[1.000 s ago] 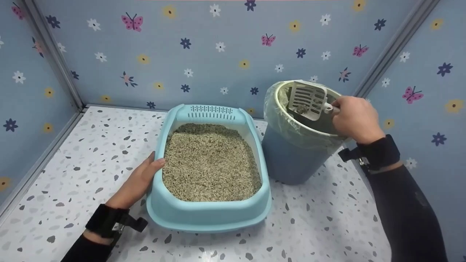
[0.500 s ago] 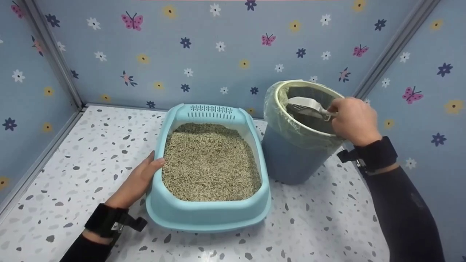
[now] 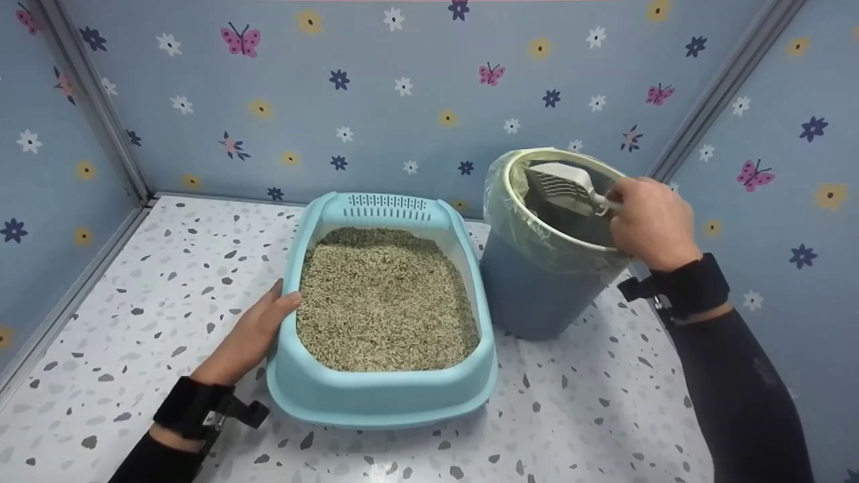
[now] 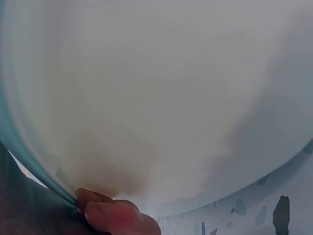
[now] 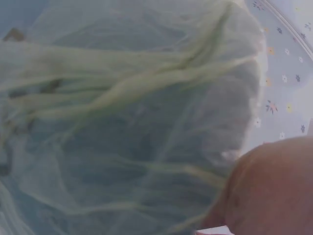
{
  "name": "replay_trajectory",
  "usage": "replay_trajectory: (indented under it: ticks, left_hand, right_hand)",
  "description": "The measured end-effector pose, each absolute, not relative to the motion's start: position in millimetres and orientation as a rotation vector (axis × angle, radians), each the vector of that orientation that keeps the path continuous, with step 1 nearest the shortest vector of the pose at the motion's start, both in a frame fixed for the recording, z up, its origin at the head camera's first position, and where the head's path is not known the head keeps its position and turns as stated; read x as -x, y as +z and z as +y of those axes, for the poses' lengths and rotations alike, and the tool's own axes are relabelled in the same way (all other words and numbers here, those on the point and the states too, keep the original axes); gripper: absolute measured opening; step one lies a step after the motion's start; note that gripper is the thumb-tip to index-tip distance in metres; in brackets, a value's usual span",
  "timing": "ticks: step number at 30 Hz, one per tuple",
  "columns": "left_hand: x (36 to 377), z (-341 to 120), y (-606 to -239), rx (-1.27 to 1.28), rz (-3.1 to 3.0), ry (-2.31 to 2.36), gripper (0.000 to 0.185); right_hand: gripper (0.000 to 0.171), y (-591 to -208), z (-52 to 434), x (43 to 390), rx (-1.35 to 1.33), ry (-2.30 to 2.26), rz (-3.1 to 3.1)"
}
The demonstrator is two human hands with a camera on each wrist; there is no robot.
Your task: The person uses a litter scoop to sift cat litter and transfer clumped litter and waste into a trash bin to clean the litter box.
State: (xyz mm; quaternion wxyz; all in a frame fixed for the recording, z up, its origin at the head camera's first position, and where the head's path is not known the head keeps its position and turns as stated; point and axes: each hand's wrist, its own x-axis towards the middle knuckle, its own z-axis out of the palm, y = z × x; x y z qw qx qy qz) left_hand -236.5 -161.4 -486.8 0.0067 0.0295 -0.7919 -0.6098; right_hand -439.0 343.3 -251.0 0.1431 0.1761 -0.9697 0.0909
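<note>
In the head view a light-blue litter box full of pale granular litter stands on the speckled surface. My left hand grips its left rim, thumb on top; the left wrist view shows fingers curled at the box's outer wall. My right hand holds a white slotted litter scoop by its handle. The scoop's head is tilted inside the mouth of a blue-grey trash bin. In the right wrist view the sheer bin liner fills most of the picture.
The bin stands just right of the box, its pale ring holding the liner. Flowered blue panels enclose the back and both sides. Speckled floor shows left of the box and in front of it.
The scoop has tipped over inside the bin's mouth, then turned slightly back. A clump seen on it one second ago no longer shows. The left hand keeps its grip on the box.
</note>
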Motion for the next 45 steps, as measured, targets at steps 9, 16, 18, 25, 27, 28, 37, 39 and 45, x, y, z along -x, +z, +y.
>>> replay_trajectory:
  ticks: [9,16,18,25,27,28,37,39,45]
  left_hand:
    - [235,-162,-486,-0.102,-2.477,-1.896,0.09]
    - [236,-161,-487,-0.093,-2.474,-1.903,0.09]
    - [235,-161,-486,-0.098,-2.481,-1.901,0.092]
    - [235,-162,-486,-0.11,-2.477,-1.907,0.091]
    - [236,-161,-486,-0.109,-2.47,-1.913,0.091]
    - [236,-161,-486,-0.103,-2.465,-1.92,0.091]
    - [234,-160,-486,-0.127,-2.487,-1.898,0.093]
    - [234,-160,-486,-0.127,-2.493,-1.899,0.093]
    - [234,-161,-487,-0.114,-2.479,-1.907,0.09]
  right_hand:
    - [0.028,-245,331,427,-0.442,0.354,-2.767]
    - [0.025,-243,313,407,-0.52,0.4,-2.669]
    - [0.025,-242,308,401,-0.549,0.401,-2.644]
    - [0.024,-241,292,384,-0.638,0.482,-2.592]
    - [0.023,-243,285,381,-0.678,0.493,-2.58]
    - [0.023,-245,280,380,-0.7,0.497,-2.575]
    - [0.021,-277,240,372,-0.872,0.454,-2.562]
    - [0.019,-286,231,371,-0.912,0.431,-2.566]
    - [0.019,-312,203,374,-1.034,0.295,-2.684]
